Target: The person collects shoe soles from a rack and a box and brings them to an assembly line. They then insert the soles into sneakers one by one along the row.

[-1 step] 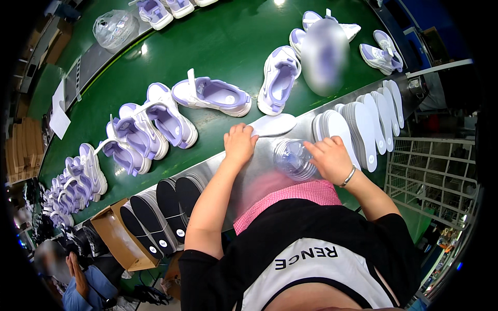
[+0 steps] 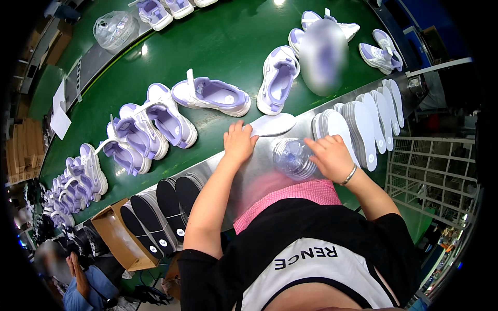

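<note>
My left hand [image 2: 238, 142] has its fingers closed around the near end of a white insole [image 2: 274, 125], which lies on the metal ledge. To the right, my right hand [image 2: 332, 155] has bent fingers at the rim of a round, clear plastic container [image 2: 293, 159] with ribbed sides. Its index finger and thumb grip that rim; any small thing between them is too small to make out. Just beyond the insole stands a white and lilac sneaker [image 2: 279, 80] with its opening toward me. Another sneaker [image 2: 212, 96] lies sideways beyond my left hand.
Stacks of white insoles [image 2: 358, 129] line the ledge on the right. Bundled black insoles [image 2: 155, 217] stand by a cardboard box [image 2: 116, 236] on the left. More sneakers [image 2: 168, 116] stand along the green belt [image 2: 228, 41]. A wire rack [image 2: 430, 176] is at the right; a seated person [image 2: 88, 280] is lower left.
</note>
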Action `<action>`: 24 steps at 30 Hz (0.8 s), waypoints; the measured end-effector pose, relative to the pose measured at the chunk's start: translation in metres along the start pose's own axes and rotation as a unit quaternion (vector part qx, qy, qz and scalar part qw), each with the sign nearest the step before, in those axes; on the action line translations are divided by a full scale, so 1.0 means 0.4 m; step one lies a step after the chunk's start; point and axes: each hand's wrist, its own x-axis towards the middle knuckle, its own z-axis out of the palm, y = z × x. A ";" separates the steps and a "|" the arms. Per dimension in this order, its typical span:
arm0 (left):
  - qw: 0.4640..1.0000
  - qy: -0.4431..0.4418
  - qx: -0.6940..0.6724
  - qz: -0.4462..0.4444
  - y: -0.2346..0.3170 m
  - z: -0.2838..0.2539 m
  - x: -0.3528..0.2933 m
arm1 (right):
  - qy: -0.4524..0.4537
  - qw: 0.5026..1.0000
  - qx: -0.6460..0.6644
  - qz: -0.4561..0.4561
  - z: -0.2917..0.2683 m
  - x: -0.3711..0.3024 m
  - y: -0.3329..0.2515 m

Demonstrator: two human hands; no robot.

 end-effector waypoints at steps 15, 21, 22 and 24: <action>0.957 -0.103 -0.263 0.059 -0.035 -0.265 -0.051 | -0.032 0.966 0.212 0.147 0.047 0.247 0.156; 0.939 0.057 -0.334 0.056 -0.088 -0.155 0.026 | -0.129 0.979 0.103 0.119 0.100 0.388 0.107; 0.968 0.092 -0.221 0.074 -0.085 -0.147 0.045 | -0.080 0.986 0.091 0.115 0.101 0.384 0.118; 0.973 0.065 -0.218 0.041 -0.113 -0.156 0.066 | -0.028 0.991 0.074 0.111 0.097 0.387 0.157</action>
